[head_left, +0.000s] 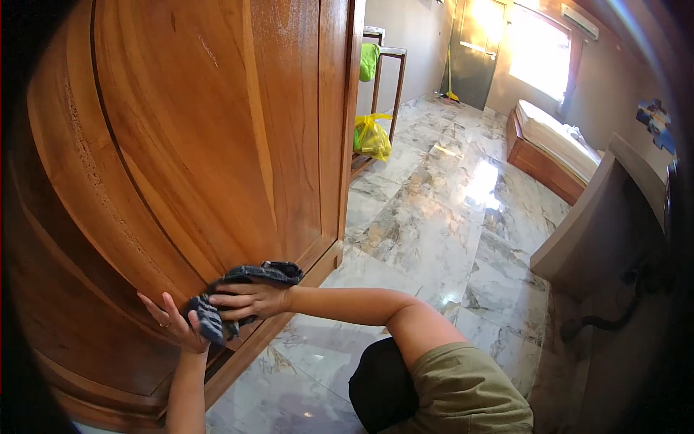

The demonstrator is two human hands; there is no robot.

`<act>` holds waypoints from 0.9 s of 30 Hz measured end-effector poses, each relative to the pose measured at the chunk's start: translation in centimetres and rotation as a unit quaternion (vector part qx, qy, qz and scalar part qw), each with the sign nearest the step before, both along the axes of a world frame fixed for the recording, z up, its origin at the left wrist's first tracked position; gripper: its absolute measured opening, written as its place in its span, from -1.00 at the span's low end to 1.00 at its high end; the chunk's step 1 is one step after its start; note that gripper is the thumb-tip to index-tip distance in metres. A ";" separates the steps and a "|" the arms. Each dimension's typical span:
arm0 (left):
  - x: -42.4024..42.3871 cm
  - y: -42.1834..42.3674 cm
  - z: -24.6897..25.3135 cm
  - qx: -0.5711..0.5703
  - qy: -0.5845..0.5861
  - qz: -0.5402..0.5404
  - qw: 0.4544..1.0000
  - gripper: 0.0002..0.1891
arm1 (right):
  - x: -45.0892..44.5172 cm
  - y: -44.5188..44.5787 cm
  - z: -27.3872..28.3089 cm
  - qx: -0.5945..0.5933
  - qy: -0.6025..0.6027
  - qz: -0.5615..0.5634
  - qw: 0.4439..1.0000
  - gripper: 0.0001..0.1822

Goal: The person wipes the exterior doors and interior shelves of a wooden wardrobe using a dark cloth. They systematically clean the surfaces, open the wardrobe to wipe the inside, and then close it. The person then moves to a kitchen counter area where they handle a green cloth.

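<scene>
A tall wooden wardrobe (206, 135) fills the left side of the view, its varnished doors bent by the lens. Low on its front, my right hand (254, 300) presses a dark patterned cloth (260, 273) against the wood. Part of that cloth, with pale stripes, hangs below the fingers. Beside it, my left hand (179, 325) has its fingers spread against or very near the door and wears a ring. The cloth's striped end comes up to the left thumb; whether they touch, I cannot tell.
Beyond the wardrobe stands a rack (401, 81) with a green cloth (370, 62) and a yellow plastic bag (373, 138). A bed (553, 146) and a grey partition (602, 206) stand right of the glossy marble-look floor (428, 217). A broom (450, 81) leans near the far door (477, 54).
</scene>
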State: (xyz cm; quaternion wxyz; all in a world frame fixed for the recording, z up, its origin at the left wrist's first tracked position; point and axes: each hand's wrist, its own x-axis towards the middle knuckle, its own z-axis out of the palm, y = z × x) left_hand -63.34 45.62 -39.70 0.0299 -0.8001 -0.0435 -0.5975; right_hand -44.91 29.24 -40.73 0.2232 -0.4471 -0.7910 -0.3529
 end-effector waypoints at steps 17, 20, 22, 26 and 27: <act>0.6 -0.3 0.3 0.032 -0.030 -0.009 0.999 -0.43 | 14.9 -5.2 -11.1 0.321 0.567 -0.342 0.677 -0.22; 0.9 -0.9 0.7 0.026 -0.015 -0.018 0.999 -0.42 | 14.8 -4.6 -12.5 0.323 0.625 -0.372 0.606 -0.24; 0.7 -0.5 0.5 0.037 -0.018 -0.010 0.999 -0.43 | 14.0 -2.6 -9.0 0.399 0.675 -0.240 0.573 -0.27; 0.6 -0.9 0.5 0.024 -0.020 -0.019 0.999 -0.45 | 10.1 -1.5 -1.7 0.379 0.548 -0.171 0.726 -0.25; 0.4 -0.9 0.5 0.023 -0.020 -0.019 0.999 -0.45 | 8.1 -1.2 -0.2 0.359 0.490 -0.181 0.774 -0.23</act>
